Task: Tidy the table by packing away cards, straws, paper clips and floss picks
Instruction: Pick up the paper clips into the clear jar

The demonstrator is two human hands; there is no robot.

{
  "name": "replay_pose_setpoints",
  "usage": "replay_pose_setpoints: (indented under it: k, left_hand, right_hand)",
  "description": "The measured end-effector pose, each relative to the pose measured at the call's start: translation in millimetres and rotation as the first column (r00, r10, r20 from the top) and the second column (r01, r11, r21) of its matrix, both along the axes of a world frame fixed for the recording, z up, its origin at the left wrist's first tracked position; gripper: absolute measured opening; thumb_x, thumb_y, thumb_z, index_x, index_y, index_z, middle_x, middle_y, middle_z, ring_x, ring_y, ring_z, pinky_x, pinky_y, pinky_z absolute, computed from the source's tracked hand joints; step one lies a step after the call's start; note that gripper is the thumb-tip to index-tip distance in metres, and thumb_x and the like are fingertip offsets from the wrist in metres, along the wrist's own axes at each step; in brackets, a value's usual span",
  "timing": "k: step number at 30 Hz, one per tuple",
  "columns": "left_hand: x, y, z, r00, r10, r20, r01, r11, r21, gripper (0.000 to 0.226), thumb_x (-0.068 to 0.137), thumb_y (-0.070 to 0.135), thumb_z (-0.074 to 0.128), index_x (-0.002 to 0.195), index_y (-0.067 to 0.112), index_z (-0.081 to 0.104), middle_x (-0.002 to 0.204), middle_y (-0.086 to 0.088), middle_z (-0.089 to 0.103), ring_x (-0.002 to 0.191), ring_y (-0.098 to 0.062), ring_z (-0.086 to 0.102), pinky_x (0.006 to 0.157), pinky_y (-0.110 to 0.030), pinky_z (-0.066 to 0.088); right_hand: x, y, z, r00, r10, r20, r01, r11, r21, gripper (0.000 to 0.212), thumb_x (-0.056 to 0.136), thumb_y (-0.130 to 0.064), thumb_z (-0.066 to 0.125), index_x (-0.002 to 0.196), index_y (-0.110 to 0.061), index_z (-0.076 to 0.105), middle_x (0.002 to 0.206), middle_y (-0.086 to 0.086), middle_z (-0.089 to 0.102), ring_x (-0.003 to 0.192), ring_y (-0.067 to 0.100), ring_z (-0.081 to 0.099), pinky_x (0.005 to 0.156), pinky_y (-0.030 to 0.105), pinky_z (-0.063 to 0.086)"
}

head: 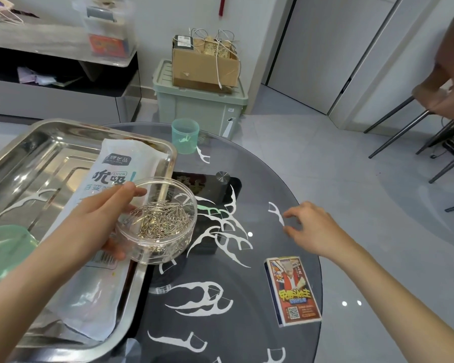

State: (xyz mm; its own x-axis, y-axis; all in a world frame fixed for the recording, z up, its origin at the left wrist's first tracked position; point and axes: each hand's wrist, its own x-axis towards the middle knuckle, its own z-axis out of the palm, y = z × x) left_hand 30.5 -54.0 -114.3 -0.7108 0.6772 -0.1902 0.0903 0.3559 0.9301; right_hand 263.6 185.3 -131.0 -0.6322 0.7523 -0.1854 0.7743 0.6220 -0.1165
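My left hand [102, 218] grips a clear round tub of paper clips [159, 221], held above the right edge of the steel tray [37, 142]. A white bag of straws [108, 200] lies in the tray, with one floss pick [24, 204] beside it. Several white floss picks [226, 226] are scattered over the dark glass table [273, 179]. My right hand [312, 229] hovers with curled fingers next to a single floss pick [277, 213], holding nothing. A boxed deck of cards [292, 289] lies at the right.
A green cup [185, 136] stands at the table's far edge with a pick beside it. A green lid [3, 252] rests on the tray's left. Beyond the table are a green storage bin [202, 106] with a cardboard box, chair legs and another person's hand [451, 82].
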Motion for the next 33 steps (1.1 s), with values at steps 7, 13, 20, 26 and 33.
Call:
replay_pose_setpoints:
  k: [7,13,20,26,33]
  left_hand:
    - [8,-8,0,1.0,-0.002,0.015,0.002,1.0,-0.01,0.044,0.081,0.062,0.042,0.104,0.035,0.069,0.107,-0.002,0.064,0.066,-0.044,0.061,0.052,-0.035,0.05]
    - [29,-1,1,1.0,0.012,-0.004,-0.013,0.999,-0.043,0.035,0.093,0.051,0.041,0.111,0.032,0.064,0.1,0.003,0.062,0.047,-0.022,0.061,0.045,-0.026,0.05]
    - [52,4,14,0.993,0.039,-0.112,-0.042,0.999,-0.019,0.025,0.096,0.045,0.041,0.107,0.032,0.059,0.1,0.014,0.057,0.044,-0.013,0.061,0.047,-0.021,0.052]
    - [69,6,13,1.0,0.017,0.008,-0.016,0.999,-0.042,0.033,0.096,0.042,0.044,0.118,0.022,0.059,0.112,-0.01,0.056,0.056,-0.02,0.064,0.045,-0.026,0.053]
    - [76,4,27,0.997,0.056,0.058,-0.058,0.998,0.023,0.031,0.098,0.038,0.042,0.118,0.018,0.057,0.107,-0.008,0.054,0.049,-0.017,0.065,0.044,-0.026,0.055]
  right_hand:
    - [-21,-24,-15,0.981,0.127,-0.145,-0.121,0.991,0.052,0.031,0.097,-0.024,0.049,0.122,-0.007,0.059,0.119,0.005,0.047,0.112,0.02,0.047,0.094,0.027,0.038]
    - [-50,-44,-4,0.948,0.237,-0.213,-0.265,0.957,-0.113,0.027,0.094,-0.015,0.051,0.107,0.005,0.063,0.105,0.024,0.057,0.092,0.032,0.058,0.079,0.026,0.044]
    - [16,-69,17,0.983,0.183,0.028,-0.184,0.981,0.056,0.063,0.087,-0.061,0.049,0.128,-0.014,0.047,0.123,0.007,0.046,0.118,0.025,0.044,0.088,0.037,0.043]
    - [33,-92,4,0.996,0.087,0.003,-0.087,0.995,-0.044,0.062,0.08,-0.052,0.059,0.124,-0.013,0.038,0.124,0.009,0.036,0.115,0.03,0.043,0.082,0.035,0.042]
    - [27,-98,15,0.965,0.063,-0.256,-0.118,0.972,-0.205,0.058,0.075,-0.047,0.063,0.124,-0.022,0.044,0.114,0.003,0.042,0.113,0.023,0.043,0.089,0.035,0.044]
